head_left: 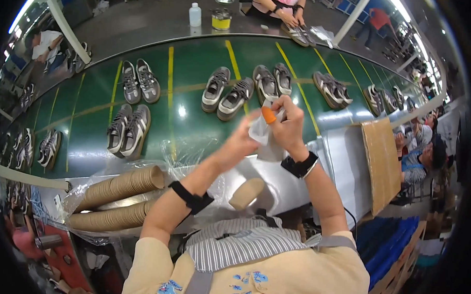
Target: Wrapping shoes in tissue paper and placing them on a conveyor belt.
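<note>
left hand [242, 139]: raised above the bench's near edge, fingers curled onto one side of a thin white sheet [260, 131], likely to keep it taut.
right hand [287, 123]: closed on the sheet's other side; an orange finger cot [268, 115] on one fingertip probably adds grip.
sheet: held in the air between both hands, over the near edge of the green conveyor [185, 114].
paper cups [121, 186]: sleeves lying at the bench's near left, within reach.
single cup [246, 193]: on its side below the hands.
shoes [228, 91]: in pairs along the conveyor.
</note>
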A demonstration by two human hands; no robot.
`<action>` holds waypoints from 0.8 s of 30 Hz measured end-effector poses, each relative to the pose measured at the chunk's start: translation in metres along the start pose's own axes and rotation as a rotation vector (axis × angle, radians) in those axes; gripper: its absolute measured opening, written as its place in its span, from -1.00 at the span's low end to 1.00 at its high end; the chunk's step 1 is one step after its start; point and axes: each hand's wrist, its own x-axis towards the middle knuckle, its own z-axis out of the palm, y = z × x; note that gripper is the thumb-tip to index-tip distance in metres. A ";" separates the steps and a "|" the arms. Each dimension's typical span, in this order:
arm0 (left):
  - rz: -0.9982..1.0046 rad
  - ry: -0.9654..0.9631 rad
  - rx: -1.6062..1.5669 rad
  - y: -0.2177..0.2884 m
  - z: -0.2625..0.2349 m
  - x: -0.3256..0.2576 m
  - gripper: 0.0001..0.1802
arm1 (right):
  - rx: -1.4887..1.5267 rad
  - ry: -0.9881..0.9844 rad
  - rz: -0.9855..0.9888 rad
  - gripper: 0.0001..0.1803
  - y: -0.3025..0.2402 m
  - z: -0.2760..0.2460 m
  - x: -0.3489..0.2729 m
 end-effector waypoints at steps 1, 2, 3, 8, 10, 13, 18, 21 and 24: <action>-0.015 -0.017 0.108 -0.008 -0.007 0.001 -0.60 | 0.064 0.006 0.111 -0.73 0.009 0.008 -0.002; -0.008 -0.014 0.110 -0.012 -0.021 0.006 -0.60 | 0.166 -0.040 0.219 -0.62 0.016 0.019 -0.005; 0.033 0.061 0.185 -0.013 -0.037 0.014 -0.60 | 0.165 -0.041 0.212 -0.62 0.021 0.031 -0.003; 0.120 0.262 -0.171 0.033 -0.090 0.050 -0.67 | -0.105 -0.040 0.052 -0.34 0.010 0.072 -0.009; -0.054 0.110 -0.598 0.050 -0.088 0.062 -0.65 | -0.050 0.028 0.193 -0.32 0.014 0.082 -0.002; -0.141 0.023 -0.582 0.026 -0.128 0.086 -0.65 | -0.033 0.026 0.224 -0.33 0.019 0.101 0.016; -0.360 -0.030 0.384 0.043 -0.172 0.129 -0.53 | 0.087 0.030 0.449 -0.46 0.062 0.115 0.008; 0.198 0.002 1.490 0.025 -0.220 0.145 -0.51 | 0.061 0.009 0.686 -0.53 0.088 0.105 0.002; 0.121 -0.036 1.692 -0.011 -0.269 0.146 -0.57 | 0.129 -0.014 0.771 -0.55 0.112 0.121 -0.002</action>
